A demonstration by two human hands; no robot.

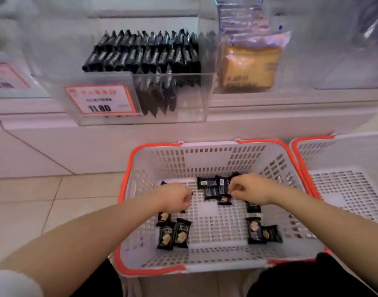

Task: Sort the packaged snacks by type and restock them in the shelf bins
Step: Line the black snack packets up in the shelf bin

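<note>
- Nearest the camera, loose black snack packets lie on the floor of a white basket (128, 189) with an orange rim: a near-left cluster (174, 233) and a near-right pair (263, 231).
- The left hand (176, 199) is lowered into the basket with its fingers curled over dark packets at the left; whether one is actually gripped cannot be told, as the fingertips are hidden.
- The right hand (249, 190) is curled at the edge of the central pile (215, 187); a packet corner appears pinched, but this cannot be told for certain.
- A second basket (342, 189) stands just beside the first, on the right.
- Beyond, on the shelf, a clear bin (183, 97) already carries upright rows of matching black packets (145, 52), with a price tag (101, 99) on its front; a bagged bread loaf (250, 65) sits to its right.
- The step in hand is judged to be gathering: several packets are best collected per hand, all faced one way, so they can be stood upright in line with the rows.
- Packets showing their backs should be checked for type before being mixed in.
</note>
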